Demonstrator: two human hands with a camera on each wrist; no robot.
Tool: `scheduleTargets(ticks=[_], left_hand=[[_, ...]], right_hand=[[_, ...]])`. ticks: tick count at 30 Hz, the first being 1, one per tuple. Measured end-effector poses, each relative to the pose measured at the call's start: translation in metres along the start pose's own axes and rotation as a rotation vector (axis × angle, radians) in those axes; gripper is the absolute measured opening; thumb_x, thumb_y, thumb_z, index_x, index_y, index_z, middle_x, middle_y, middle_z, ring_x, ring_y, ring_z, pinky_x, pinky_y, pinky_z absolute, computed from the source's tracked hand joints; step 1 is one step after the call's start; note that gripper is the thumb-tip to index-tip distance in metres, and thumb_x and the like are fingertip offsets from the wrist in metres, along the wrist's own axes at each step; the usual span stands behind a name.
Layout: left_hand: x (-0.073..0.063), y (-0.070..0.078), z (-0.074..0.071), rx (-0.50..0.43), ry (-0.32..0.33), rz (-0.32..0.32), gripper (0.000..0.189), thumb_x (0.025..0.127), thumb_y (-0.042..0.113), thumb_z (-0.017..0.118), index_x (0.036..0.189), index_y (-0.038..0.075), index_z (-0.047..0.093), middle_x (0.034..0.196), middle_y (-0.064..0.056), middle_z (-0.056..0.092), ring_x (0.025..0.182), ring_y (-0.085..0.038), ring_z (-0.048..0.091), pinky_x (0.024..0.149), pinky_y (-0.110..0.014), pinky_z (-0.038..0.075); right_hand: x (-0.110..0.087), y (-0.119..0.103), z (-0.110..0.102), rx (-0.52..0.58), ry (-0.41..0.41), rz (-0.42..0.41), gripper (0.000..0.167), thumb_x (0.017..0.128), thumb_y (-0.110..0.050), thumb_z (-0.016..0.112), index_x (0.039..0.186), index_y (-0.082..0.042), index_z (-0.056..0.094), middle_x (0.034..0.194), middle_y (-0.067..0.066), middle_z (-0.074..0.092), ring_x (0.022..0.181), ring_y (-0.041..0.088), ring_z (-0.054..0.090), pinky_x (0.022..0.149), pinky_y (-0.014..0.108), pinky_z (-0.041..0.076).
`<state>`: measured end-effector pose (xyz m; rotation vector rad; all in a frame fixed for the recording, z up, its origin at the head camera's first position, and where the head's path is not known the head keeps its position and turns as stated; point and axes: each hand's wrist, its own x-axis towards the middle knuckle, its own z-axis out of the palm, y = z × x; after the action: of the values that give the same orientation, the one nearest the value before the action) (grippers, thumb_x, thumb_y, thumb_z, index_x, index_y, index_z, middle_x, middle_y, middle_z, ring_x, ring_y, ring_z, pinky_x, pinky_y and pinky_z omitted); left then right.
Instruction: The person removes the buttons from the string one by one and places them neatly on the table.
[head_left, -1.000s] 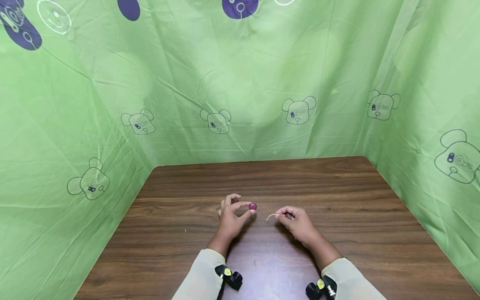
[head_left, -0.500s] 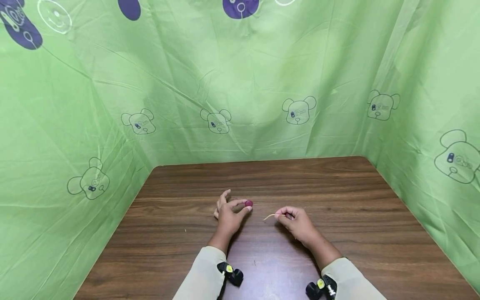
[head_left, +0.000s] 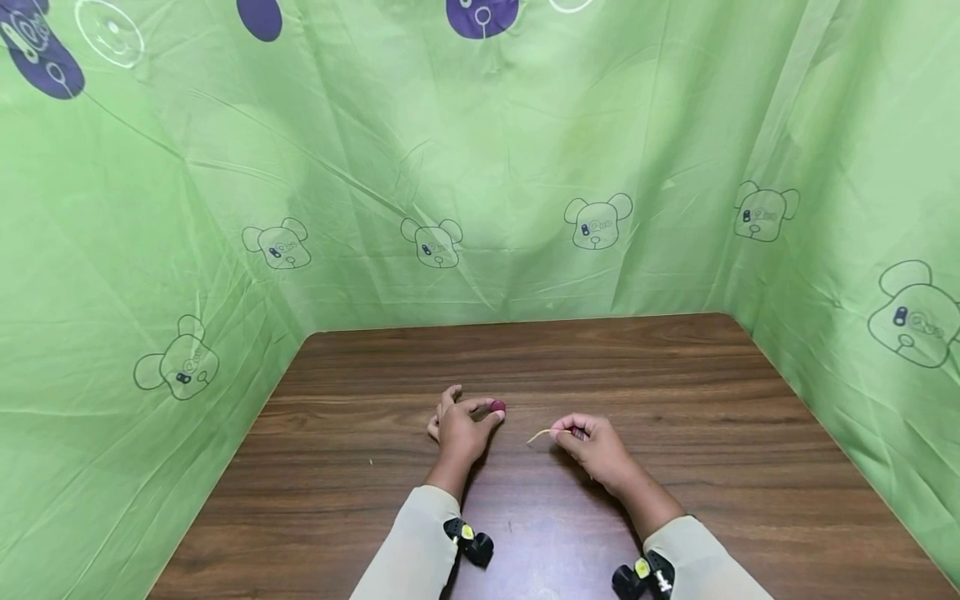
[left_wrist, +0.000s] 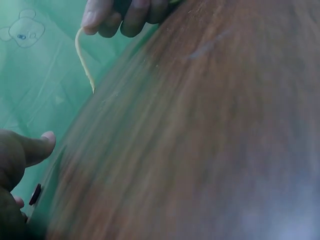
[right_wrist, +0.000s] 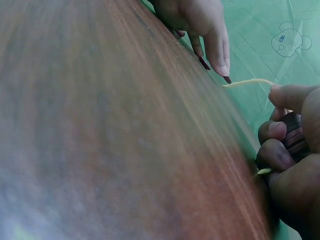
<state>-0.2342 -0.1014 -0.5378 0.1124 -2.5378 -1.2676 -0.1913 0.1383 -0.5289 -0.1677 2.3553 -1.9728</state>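
A small dark red disc [head_left: 497, 406] is pinched between the thumb and index finger of my left hand [head_left: 459, 429], whose other fingers point away from it. The left wrist view catches the disc [left_wrist: 35, 194] nearly edge-on below the thumb. Close by on the right, my right hand [head_left: 595, 446] pinches a thin yellow cord [head_left: 538, 435]; its free end curves out toward the left hand. Several dark, disc-like pieces [right_wrist: 296, 136] are stacked inside the right hand's curled fingers. A short yellow bit [right_wrist: 264, 171] shows below those fingers.
Both hands are over a brown wood-grain table [head_left: 637, 358]. A tiny pale scrap [head_left: 371, 462] lies left of the hands. Green cloth [head_left: 510, 167] with printed bear heads surrounds the table at the back and sides. Black wrist cameras [head_left: 474, 546] sit on the pale sleeves.
My left hand has shifted slightly left and back with the disc, its outer fingers spreading. The cord's free end has swung a little left, while the right hand has stayed in place.
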Motion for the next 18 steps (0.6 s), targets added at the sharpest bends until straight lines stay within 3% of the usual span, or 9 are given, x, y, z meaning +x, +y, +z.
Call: scheduleTargets(ticks=[7,18], left_hand=[[0.0007,0.0033,0.0067,0.100,0.040,-0.026,0.021,0.080,0.035,0.097,0.098,0.029,0.090,0.155,-0.016,0.058,0.142,-0.039,0.053,0.110,-0.066,0.025],[0.0012,0.0078,0.0085,0.170,0.052,-0.028,0.021,0.082,0.038,0.095,0.101,0.033,0.089,0.153,-0.017,0.059,0.142,-0.039,0.051,0.109,-0.064,0.028]], right_hand=[[-0.0002,-0.0015,0.0000,-0.001,-0.009,-0.001,0.014,0.098,-0.002,0.074,0.102,0.011,0.073,0.074,-0.008,0.058,0.064,0.002,0.048,0.058,0.017,0.038],[-0.0026,-0.0065,-0.0013,-0.016,-0.034,0.047,0.020,0.096,-0.007,0.078,0.109,0.007,0.074,0.074,-0.006,0.056,0.061,0.003,0.045,0.056,0.020,0.038]])
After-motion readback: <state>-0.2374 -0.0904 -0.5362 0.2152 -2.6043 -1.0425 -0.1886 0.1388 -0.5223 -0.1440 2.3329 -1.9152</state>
